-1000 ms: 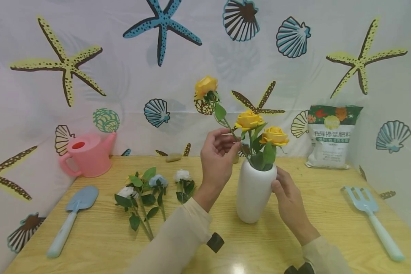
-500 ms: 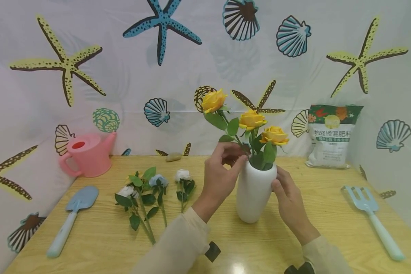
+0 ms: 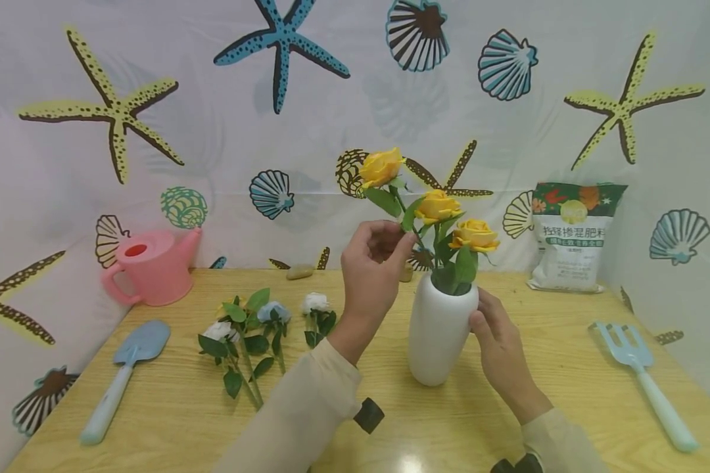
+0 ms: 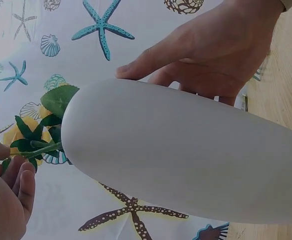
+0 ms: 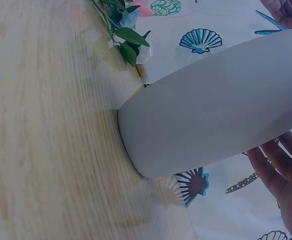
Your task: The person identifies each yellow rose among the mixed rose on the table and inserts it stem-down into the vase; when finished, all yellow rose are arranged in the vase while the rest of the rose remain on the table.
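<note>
Yellow rose (image 3: 381,167) in the left hand (image 3: 369,272), its bloom at about eleven o'clock from the white vase (image 3: 440,338), taking the vase in the head view as the centre of the dial. Thumb and fingers pinch its stem above the vase's rim, the hand itself at ten o'clock; the stem slants down toward the mouth, but how far in it goes cannot be told. The right hand (image 3: 499,341) holds the vase's side at three o'clock, while the base stands on the wooden table (image 3: 568,368). Two other yellow roses (image 3: 438,207) rise from the mouth, roughly at twelve and half past twelve. At nine lie loose flowers (image 3: 256,345), with white and pale blue blooms among them. A pink watering can (image 3: 156,266) and a stone (image 3: 300,271) sit between nine and ten, the trowel (image 3: 120,385) just below nine. The printed bag (image 3: 574,246) is at two, the fork (image 3: 652,389) between three and four
</note>
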### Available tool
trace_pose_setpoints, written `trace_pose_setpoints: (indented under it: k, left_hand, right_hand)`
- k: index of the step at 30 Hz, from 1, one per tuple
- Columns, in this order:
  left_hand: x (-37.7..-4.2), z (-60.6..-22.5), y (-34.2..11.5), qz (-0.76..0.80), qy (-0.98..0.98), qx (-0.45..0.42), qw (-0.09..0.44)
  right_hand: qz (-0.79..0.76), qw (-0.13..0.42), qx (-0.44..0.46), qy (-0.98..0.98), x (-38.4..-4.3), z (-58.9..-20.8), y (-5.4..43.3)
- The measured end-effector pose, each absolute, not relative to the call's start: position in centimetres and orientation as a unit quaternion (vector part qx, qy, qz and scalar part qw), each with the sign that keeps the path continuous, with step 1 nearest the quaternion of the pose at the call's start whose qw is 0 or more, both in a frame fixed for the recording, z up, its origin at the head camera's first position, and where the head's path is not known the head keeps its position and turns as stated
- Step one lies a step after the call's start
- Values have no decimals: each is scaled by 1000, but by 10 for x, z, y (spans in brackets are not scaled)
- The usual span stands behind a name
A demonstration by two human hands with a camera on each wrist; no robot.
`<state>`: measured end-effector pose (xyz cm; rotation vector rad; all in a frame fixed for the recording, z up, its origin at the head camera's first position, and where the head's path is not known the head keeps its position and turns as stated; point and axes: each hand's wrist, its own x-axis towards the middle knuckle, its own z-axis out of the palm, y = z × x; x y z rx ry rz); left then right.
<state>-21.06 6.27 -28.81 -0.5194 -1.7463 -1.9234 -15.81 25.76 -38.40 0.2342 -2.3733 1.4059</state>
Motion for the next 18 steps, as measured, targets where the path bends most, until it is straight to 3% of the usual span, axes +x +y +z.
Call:
trace_pose_setpoints:
  k: [18]
  left_hand:
    - [-206, -312, 72, -686, -683, -196, 156]
  right_hand:
    - [496, 195, 85, -842, -159, -385, 257]
